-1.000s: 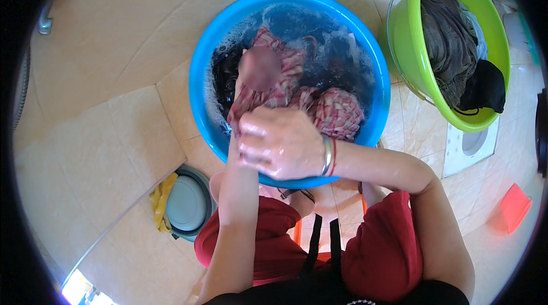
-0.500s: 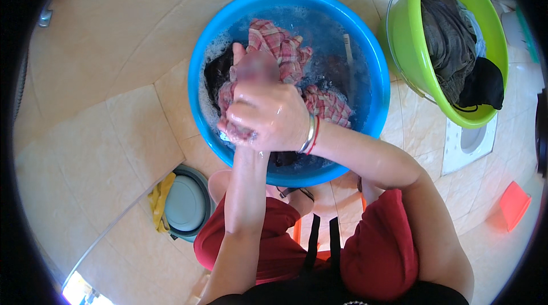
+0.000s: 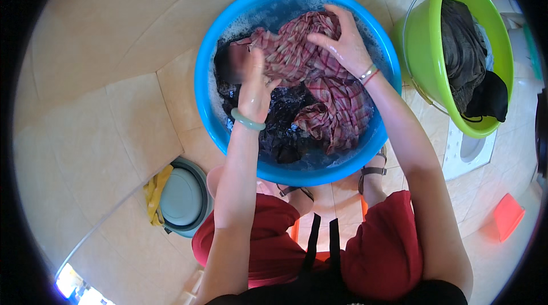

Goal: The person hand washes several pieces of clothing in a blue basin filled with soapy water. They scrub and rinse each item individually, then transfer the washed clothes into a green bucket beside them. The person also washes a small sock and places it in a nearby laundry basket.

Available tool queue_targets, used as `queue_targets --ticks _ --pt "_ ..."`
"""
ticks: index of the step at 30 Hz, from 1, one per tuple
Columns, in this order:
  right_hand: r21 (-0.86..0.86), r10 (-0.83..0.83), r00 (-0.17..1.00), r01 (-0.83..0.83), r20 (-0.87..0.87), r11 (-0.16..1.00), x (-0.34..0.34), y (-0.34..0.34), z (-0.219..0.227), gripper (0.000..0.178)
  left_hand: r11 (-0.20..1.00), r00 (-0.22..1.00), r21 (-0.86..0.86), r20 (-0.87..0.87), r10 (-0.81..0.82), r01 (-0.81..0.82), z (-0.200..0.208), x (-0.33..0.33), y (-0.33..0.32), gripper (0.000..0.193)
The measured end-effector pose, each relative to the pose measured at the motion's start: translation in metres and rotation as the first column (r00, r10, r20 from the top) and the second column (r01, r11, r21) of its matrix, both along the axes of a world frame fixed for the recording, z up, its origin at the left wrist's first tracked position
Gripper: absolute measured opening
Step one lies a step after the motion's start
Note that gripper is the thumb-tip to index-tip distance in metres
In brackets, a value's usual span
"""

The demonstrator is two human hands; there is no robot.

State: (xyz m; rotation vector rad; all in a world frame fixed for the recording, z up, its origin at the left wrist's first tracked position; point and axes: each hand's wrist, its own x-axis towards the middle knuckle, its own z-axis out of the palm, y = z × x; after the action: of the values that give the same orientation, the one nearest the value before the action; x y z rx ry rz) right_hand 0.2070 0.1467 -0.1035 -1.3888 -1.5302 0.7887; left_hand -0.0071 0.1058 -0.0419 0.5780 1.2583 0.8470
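Observation:
A pink-red plaid cloth (image 3: 342, 108) lies bunched and wet in a blue basin (image 3: 201, 94) of soapy water. Dark cloth (image 3: 282, 116) is soaking beside and under it. Over the left part of the plaid cloth is my left hand (image 3: 256, 85), its fingers apart and holding nothing that I can see; a blurred patch covers what is beside its fingertips. My right hand (image 3: 345, 45) is at the far right part of the plaid cloth, thumb and fingers spread wide, with nothing gripped. Whether either hand touches the cloth is hard to tell.
To the right of the basin stands a green bucket (image 3: 436, 48) holding dark clothes (image 3: 465, 48) and a black piece (image 3: 488, 97). A squat toilet (image 3: 471, 148) lies below it. Grey-blue folded basins (image 3: 182, 196) with a yellow cloth (image 3: 157, 194) sit at left, a red-orange dustpan-like piece (image 3: 508, 217) at right.
My hands were pressed together over the basin; now they have parted, the right one moving far and right. The plaid cloth is spread out more widely.

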Motion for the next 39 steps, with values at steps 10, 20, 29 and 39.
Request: queue_targets --ticks 10,20,29,39 --pt "-0.25 0.261 0.653 -0.112 0.711 0.962 -0.015 -0.037 -0.055 0.063 0.781 0.259 -0.342 -0.809 -0.528 0.523 -0.063 0.023 -0.005 0.077" --pt "-0.203 0.079 0.796 0.056 0.601 0.978 -0.019 -0.017 -0.072 0.055 0.283 -0.416 -0.641 -0.713 -0.565 0.713 -0.087 0.027 0.014 0.07" --pt "-0.246 0.139 0.923 -0.05 0.359 0.968 -0.014 -0.021 0.046 0.062 0.962 0.705 0.151 -0.707 -0.055 0.226 -0.052 0.021 -0.055 0.049" --pt "-0.043 0.15 0.945 -0.143 0.29 0.989 -0.029 -0.047 0.196 0.057 0.791 0.831 -0.44 0.159 0.534 -0.424 0.051 0.051 -0.111 0.101"
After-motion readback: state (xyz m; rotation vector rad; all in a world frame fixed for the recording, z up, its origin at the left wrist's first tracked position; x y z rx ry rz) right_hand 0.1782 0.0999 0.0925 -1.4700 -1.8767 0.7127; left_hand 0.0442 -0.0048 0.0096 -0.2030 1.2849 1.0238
